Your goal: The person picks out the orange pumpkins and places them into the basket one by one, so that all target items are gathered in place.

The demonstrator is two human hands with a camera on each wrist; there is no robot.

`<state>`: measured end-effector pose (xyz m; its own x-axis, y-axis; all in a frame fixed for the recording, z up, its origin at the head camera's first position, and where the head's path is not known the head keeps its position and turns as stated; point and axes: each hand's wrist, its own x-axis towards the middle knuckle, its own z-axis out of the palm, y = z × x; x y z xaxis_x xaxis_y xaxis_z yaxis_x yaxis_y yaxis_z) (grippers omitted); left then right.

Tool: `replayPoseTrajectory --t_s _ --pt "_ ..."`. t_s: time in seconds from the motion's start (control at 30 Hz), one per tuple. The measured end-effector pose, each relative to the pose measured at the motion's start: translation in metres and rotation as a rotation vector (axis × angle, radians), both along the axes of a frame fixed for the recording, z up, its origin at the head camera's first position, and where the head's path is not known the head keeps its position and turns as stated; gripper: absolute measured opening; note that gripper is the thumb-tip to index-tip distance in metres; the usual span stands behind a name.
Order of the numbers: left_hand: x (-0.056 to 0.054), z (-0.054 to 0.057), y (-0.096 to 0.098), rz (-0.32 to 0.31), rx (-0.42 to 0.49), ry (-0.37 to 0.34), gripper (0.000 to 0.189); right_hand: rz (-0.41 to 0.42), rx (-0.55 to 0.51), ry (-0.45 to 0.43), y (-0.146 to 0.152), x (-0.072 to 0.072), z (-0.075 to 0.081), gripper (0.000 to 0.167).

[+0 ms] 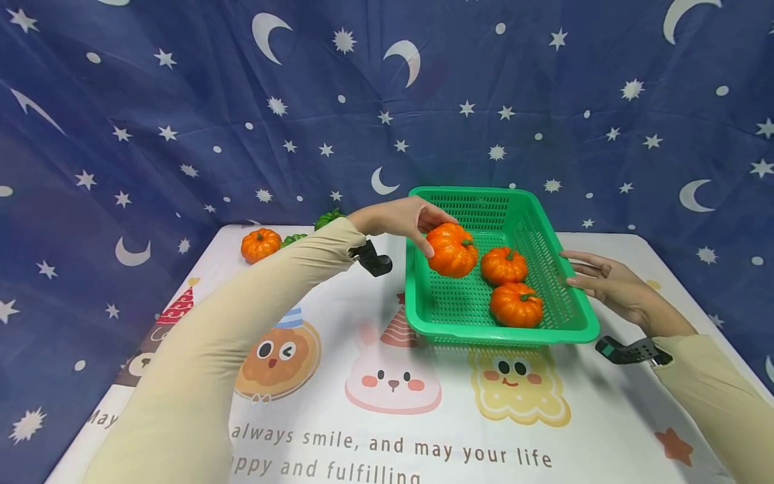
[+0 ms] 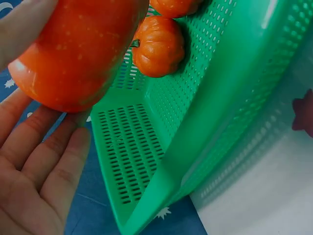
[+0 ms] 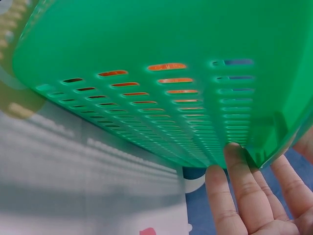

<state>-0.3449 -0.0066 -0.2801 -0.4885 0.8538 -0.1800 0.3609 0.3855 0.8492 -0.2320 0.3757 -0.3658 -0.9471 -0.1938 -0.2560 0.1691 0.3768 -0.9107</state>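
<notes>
My left hand (image 1: 406,218) grips a small orange pumpkin (image 1: 452,250) with a green stem, holding it above the left part of a green perforated basket (image 1: 502,334). In the left wrist view, the held pumpkin (image 2: 78,54) sits between thumb and fingers. Inside the basket lie two more orange pumpkins, a rear one (image 1: 504,266) and a front one (image 1: 517,305). On the basket's right side, my right hand (image 1: 617,286) touches the rim and outer wall. Its fingers (image 3: 248,196) look mostly straight against the wall in the right wrist view.
Another orange pumpkin (image 1: 261,245) sits at the table's back left. Beside it are green bumpy objects (image 1: 329,218), partly hidden behind my left arm. A printed white cloth (image 1: 484,457) covers the table, and a blue star-patterned curtain (image 1: 338,101) hangs behind.
</notes>
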Motion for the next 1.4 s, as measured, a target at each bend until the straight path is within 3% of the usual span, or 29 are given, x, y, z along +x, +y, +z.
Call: replayPoseTrajectory --t_s 0.27,0.53,0.77,0.93,1.1,1.4 --pt "-0.012 -0.013 0.016 0.044 0.033 -0.007 0.068 0.008 0.035 -0.003 0.000 -0.001 0.002 0.069" --pt "-0.021 -0.025 0.031 0.067 0.010 -0.007 0.068 -0.006 -0.008 0.012 -0.001 -0.001 0.000 0.066" --pt "-0.021 -0.034 0.043 0.000 -0.072 0.010 0.067 -0.011 -0.025 0.009 -0.001 -0.001 0.001 0.067" --pt "-0.019 -0.033 0.051 -0.035 -0.127 0.024 0.066 -0.023 -0.050 0.010 0.000 -0.002 0.001 0.066" --pt "-0.018 -0.031 0.060 -0.108 -0.174 0.027 0.064 -0.032 -0.077 0.006 0.000 -0.001 0.000 0.064" --pt "-0.016 -0.036 0.074 -0.221 -0.356 0.124 0.068 -0.027 -0.047 0.009 0.000 0.000 -0.001 0.065"
